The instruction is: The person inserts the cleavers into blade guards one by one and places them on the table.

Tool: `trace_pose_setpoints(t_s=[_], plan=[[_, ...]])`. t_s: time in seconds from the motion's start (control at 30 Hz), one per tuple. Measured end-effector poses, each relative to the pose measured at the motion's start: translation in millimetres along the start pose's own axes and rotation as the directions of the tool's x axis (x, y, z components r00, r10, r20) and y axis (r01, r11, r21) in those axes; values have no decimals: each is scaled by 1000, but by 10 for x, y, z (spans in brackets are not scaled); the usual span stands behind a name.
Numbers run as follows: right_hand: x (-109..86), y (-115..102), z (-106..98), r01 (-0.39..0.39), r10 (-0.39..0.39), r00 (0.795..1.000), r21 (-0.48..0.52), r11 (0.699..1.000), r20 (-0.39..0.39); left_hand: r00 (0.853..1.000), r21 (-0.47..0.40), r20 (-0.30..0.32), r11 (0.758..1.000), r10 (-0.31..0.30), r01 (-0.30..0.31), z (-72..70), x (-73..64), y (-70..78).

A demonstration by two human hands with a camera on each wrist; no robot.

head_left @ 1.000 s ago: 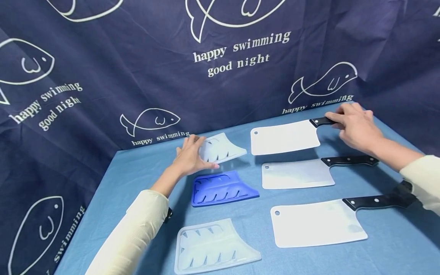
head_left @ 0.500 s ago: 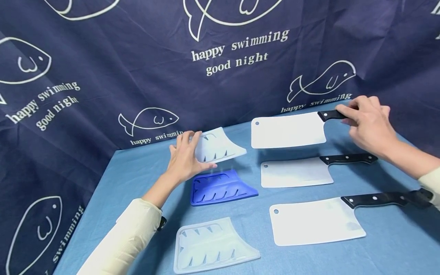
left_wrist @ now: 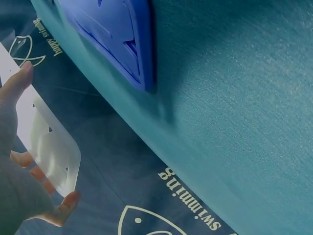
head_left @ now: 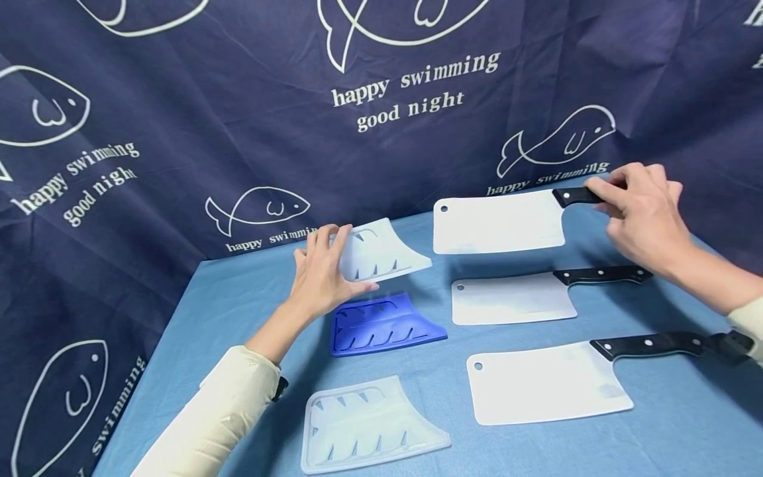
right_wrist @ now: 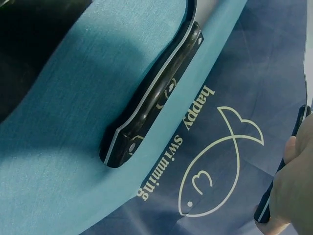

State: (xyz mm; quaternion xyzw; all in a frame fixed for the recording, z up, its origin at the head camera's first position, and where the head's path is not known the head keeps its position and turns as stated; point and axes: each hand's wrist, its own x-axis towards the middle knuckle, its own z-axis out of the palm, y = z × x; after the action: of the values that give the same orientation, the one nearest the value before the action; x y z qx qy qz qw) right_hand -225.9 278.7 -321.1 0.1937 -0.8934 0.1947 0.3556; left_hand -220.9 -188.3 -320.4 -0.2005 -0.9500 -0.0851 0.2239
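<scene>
My left hand [head_left: 322,271] grips a translucent white blade cover [head_left: 387,250] by its left end, thumb at the near edge and fingers at the far edge. The left wrist view shows the same cover [left_wrist: 46,137] between thumb and fingers. In my right hand [head_left: 646,215] is the black handle of a cleaver [head_left: 498,222], its wide blade pointing left toward the cover. A gap separates blade tip and cover, and both are raised over the table's far side. The held handle [right_wrist: 276,188] shows partly behind the fingers in the right wrist view.
A blue blade cover [head_left: 387,326] and another translucent one [head_left: 372,424] lie on the blue cloth-covered table [head_left: 250,291]. To their right lie a middle cleaver [head_left: 512,300] and a near cleaver [head_left: 548,385]. A dark blue fish-print curtain [head_left: 268,119] hangs behind.
The right hand has lifted the cleaver higher and a little to the right, then slightly left. The left hand has raised the translucent cover a little and shifted slightly left.
</scene>
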Motion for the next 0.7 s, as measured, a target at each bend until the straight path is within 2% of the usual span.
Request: trace_pose_setpoints(t_s=[0.7], plan=[[29, -107, 34, 9, -9, 1000, 8, 1000, -23, 1000, -14, -16, 1000, 7, -7, 3, 5, 54]])
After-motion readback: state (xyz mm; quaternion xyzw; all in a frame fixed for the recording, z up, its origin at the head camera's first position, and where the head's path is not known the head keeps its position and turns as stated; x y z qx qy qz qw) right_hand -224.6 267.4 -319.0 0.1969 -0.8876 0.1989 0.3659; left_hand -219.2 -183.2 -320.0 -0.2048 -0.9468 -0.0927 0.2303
